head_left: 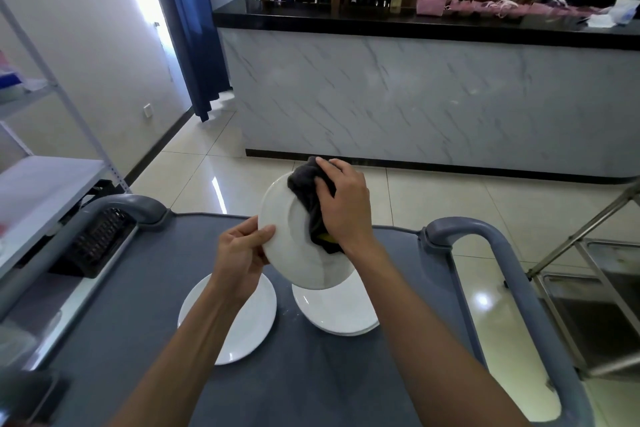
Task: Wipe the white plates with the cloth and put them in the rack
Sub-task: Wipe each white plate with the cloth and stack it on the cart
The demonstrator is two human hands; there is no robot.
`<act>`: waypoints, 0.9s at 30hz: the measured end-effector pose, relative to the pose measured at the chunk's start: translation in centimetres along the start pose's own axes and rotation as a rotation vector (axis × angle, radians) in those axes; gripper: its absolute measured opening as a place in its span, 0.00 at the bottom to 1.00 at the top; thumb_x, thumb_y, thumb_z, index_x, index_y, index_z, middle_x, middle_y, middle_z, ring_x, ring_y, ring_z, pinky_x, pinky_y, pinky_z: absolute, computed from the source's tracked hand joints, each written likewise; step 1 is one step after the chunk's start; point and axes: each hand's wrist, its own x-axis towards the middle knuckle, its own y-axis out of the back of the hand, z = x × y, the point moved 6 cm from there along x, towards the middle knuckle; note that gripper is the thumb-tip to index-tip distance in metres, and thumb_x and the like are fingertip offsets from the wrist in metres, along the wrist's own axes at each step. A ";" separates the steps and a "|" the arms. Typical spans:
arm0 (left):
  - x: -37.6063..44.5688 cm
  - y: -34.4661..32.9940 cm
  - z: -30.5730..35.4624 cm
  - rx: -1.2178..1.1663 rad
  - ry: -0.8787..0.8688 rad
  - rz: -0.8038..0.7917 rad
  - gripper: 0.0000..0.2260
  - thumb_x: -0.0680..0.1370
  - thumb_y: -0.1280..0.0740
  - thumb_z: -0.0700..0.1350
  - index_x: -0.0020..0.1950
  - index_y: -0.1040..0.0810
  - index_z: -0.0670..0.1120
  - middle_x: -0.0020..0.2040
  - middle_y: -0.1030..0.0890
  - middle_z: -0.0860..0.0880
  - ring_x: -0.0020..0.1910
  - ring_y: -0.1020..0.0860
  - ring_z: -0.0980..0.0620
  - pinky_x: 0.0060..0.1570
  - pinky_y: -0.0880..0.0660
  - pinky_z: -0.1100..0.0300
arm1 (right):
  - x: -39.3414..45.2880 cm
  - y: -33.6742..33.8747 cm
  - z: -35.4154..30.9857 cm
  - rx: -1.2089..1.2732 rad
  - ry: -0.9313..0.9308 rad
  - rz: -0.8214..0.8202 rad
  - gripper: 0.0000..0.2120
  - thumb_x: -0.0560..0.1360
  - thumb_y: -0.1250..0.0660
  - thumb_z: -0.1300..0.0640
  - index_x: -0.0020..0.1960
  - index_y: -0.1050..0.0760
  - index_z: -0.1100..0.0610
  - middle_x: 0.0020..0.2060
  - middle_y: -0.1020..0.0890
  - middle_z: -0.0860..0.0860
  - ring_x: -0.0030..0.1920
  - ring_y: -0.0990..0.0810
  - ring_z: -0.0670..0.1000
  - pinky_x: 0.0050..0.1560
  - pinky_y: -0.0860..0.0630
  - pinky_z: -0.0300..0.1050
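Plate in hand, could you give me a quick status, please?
Left hand grips raised plate. Right hand presses cloth on it. Nothing in the way.

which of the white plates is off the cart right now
The tilted plate, gripped by the left hand; the single plate and the stack lie flat.

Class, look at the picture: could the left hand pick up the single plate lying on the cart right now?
Probably not yet: the left hand grips the raised plate that the right hand wipes with the cloth. The single plate lies uncovered below.
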 end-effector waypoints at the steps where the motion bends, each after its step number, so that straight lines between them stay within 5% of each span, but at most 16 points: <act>1: 0.0 0.1 -0.1 0.003 -0.004 0.000 0.13 0.75 0.34 0.35 0.59 0.18 0.36 0.48 0.18 0.40 0.43 0.21 0.43 0.37 0.21 0.53 | 0.2 0.0 0.5 0.002 -0.017 -0.008 0.17 0.81 0.36 0.54 0.70 0.23 0.51 0.63 0.21 0.50 0.60 0.25 0.55 0.60 0.26 0.55; 9: 0.4 -0.1 0.4 0.005 -0.001 0.042 0.10 0.72 0.31 0.37 0.52 0.15 0.39 0.46 0.20 0.40 0.43 0.24 0.43 0.42 0.28 0.53 | -0.3 0.4 3.3 0.070 -0.222 -0.069 0.20 0.81 0.37 0.51 0.72 0.26 0.51 0.66 0.22 0.50 0.65 0.26 0.53 0.67 0.28 0.55; 12: 0.7 -0.4 1.0 0.003 -0.016 0.045 0.10 0.76 0.33 0.35 0.47 0.13 0.43 0.44 0.19 0.42 0.41 0.23 0.46 0.37 0.26 0.57 | -0.5 1.4 4.0 0.119 -0.293 -0.099 0.22 0.81 0.35 0.50 0.73 0.28 0.51 0.67 0.23 0.51 0.67 0.26 0.52 0.69 0.31 0.48; 17: 0.9 -0.1 1.4 -0.109 -0.024 0.100 0.11 0.78 0.36 0.35 0.48 0.13 0.45 0.43 0.17 0.47 0.39 0.21 0.51 0.37 0.23 0.61 | -1.8 2.5 5.7 0.252 -0.407 -0.095 0.18 0.80 0.35 0.51 0.69 0.24 0.49 0.61 0.20 0.49 0.62 0.23 0.51 0.64 0.28 0.44; 21: 1.6 -0.2 1.5 -0.179 -0.040 0.120 0.10 0.80 0.37 0.36 0.54 0.17 0.43 0.44 0.16 0.48 0.41 0.20 0.53 0.39 0.21 0.62 | -3.8 2.7 5.6 0.387 -0.451 -0.080 0.14 0.79 0.32 0.52 0.65 0.24 0.48 0.53 0.20 0.37 0.54 0.23 0.39 0.59 0.27 0.40; 27: 2.1 0.0 1.2 -0.187 -0.051 0.158 0.10 0.80 0.37 0.36 0.54 0.17 0.44 0.46 0.16 0.48 0.43 0.20 0.52 0.42 0.21 0.61 | -6.3 1.7 5.4 0.507 -0.542 -0.032 0.25 0.74 0.27 0.48 0.69 0.26 0.47 0.61 0.19 0.42 0.62 0.22 0.44 0.66 0.24 0.48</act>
